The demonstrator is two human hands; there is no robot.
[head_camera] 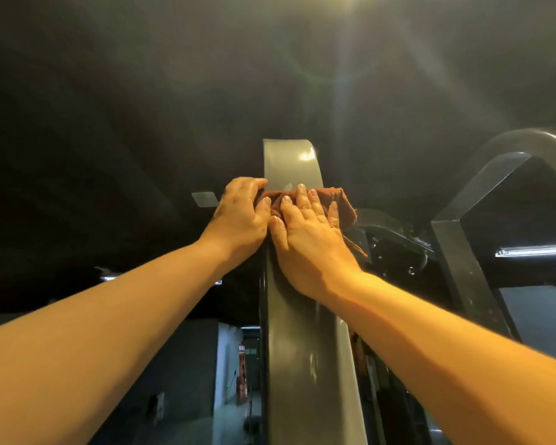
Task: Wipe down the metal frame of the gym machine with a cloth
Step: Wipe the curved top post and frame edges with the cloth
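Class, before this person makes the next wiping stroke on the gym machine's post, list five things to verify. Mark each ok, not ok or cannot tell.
1. The cloth lies against the frame post: ok.
2. The right hand presses flat on the cloth: ok.
3. The left hand grips the cloth's end at the post's left edge: ok.
4. The cloth covers the post's full width: ok, and it hangs past the right edge.
5. The post's bare stretch above the cloth is free of obstacles: ok.
6. The cloth is clean and damp enough: cannot tell.
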